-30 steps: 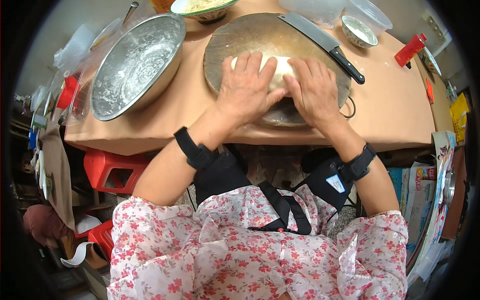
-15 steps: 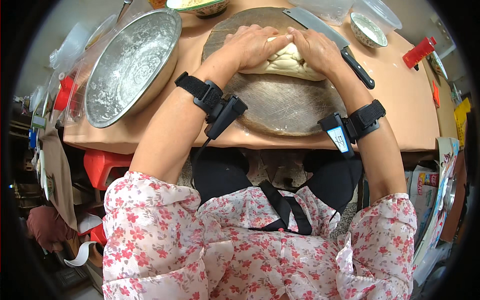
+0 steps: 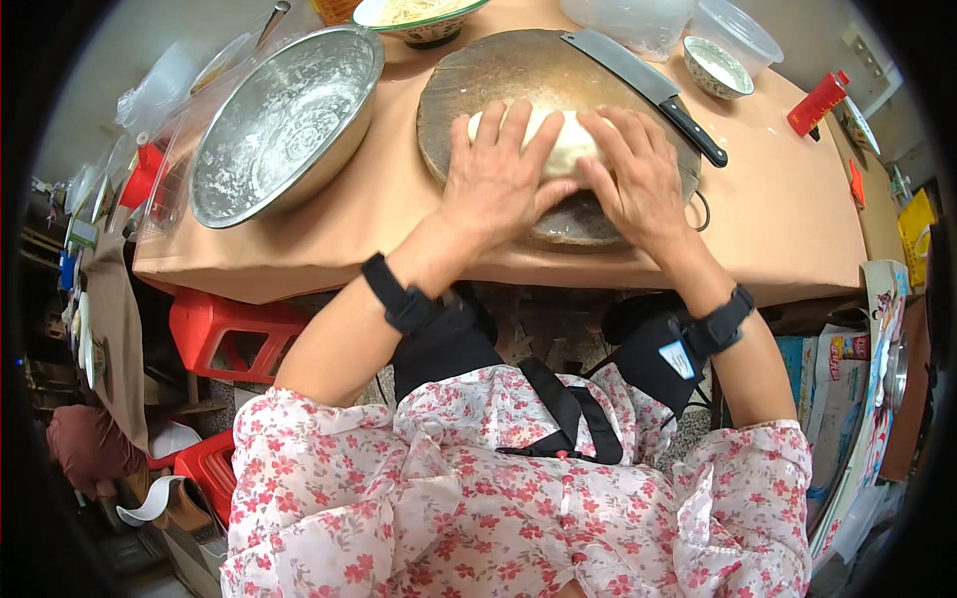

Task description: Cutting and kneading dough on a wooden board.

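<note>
A smooth pale lump of dough (image 3: 566,149) rests on the round wooden chopping board (image 3: 469,90). Across its left part lies my left hand (image 3: 498,179), fingers stretched out and pointing away from me. My right hand (image 3: 640,181) lies over the right part, its fingers also spread. Both hands are open and touch the dough from above and the near side, covering some of it. Toward the board's far right edge lies a cleaver (image 3: 618,70), its black handle reaching past the rim onto the table.
A large floury metal bowl (image 3: 364,105) stands tilted-looking at left. Behind are a bowl of pale shreds (image 3: 424,30), a small patterned bowl (image 3: 718,70) and clear plastic tubs (image 3: 738,30). A red bottle (image 3: 817,105) is at right, a red stool (image 3: 214,334) below the table.
Both hands have come nearer to me and their fingers have gone from wrapped round the dough to spread out over it. The folded dough now looks smoother and more compact.
</note>
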The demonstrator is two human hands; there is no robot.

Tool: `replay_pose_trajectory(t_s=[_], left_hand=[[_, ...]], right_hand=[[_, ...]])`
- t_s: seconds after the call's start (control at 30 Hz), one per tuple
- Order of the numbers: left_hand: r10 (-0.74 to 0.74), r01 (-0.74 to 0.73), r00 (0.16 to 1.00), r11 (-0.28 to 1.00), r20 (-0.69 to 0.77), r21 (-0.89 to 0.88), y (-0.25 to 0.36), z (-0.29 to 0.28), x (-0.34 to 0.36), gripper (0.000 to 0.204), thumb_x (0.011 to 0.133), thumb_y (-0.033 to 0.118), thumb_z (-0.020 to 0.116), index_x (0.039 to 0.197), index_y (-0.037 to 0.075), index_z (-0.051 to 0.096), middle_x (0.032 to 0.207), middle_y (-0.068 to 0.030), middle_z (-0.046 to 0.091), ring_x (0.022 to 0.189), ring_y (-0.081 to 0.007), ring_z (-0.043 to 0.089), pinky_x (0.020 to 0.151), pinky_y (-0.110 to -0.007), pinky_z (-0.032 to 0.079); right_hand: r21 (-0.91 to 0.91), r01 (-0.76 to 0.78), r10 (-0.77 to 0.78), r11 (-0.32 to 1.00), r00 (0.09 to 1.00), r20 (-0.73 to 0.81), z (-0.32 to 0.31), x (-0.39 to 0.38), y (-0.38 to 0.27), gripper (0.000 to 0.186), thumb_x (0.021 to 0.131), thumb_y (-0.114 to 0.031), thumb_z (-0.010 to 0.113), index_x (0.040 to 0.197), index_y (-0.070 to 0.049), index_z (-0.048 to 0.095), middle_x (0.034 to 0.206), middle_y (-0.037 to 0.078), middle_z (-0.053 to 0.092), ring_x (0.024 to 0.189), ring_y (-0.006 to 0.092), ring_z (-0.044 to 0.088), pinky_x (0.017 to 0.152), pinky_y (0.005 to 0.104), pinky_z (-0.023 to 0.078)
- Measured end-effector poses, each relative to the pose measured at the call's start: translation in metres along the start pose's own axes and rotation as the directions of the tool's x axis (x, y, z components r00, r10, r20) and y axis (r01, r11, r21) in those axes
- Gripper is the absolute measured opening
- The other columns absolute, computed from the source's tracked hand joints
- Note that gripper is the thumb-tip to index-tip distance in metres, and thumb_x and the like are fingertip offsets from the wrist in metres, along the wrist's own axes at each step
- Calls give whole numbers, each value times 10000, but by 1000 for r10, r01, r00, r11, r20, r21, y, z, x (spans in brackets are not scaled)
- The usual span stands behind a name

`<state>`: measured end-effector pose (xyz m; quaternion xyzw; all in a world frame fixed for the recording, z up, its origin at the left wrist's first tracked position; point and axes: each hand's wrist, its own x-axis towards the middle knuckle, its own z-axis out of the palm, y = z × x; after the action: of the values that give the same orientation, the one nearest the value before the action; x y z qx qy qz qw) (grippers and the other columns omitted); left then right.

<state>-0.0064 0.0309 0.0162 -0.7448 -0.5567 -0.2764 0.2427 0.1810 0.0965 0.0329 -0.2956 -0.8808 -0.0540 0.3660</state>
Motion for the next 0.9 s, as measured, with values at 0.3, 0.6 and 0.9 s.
replay_pose_trajectory(t_s=[0.3,0.6,0.9], left_hand=[[38,-30,985,998,169,-53,35,-50,-54,869,705,498,754,1440,157,441,1523,-211,268,1419,-386,216,1100,-588,180],[30,-26,970,999,241,-22,16,-36,-17,1029,659,592,756,1467,113,336,1443,-212,332,1323,-396,321,1002,-623,290],[-34,154,819,975,573,-161,-42,-2,65,963,673,609,766,1402,85,416,1308,-194,509,1235,-383,460,1026,-511,369]], right_hand=[[-41,121,-116,992,987,115,-38,-59,-25,630,781,-349,711,1352,-149,536,1433,117,437,1313,340,373,1063,460,285],[-78,72,-63,994,993,104,-13,-22,-11,579,837,-384,662,1344,-138,531,1378,123,472,1276,335,408,1026,458,311],[21,-331,277,943,821,499,14,69,33,664,940,-661,333,1211,-143,647,1101,155,673,1087,367,597,893,532,415]])
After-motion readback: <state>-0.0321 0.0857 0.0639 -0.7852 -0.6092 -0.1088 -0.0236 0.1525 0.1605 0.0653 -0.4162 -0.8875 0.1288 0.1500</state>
